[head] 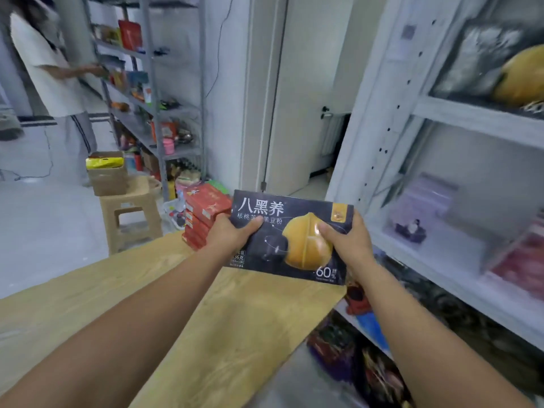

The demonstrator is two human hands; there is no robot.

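A flat dark box with white Chinese lettering and a yellow walnut picture is held in front of me, above the far end of a wooden table. My left hand grips its left edge, thumb on the front face. My right hand grips its right side, thumb pressed on the walnut picture. The box faces me, tilted slightly down to the right.
A stack of red boxes stands at the table's far end. White shelves with packaged goods fill the right. A beige stool carries a cardboard box. A person in white reaches into grey metal shelving at the left.
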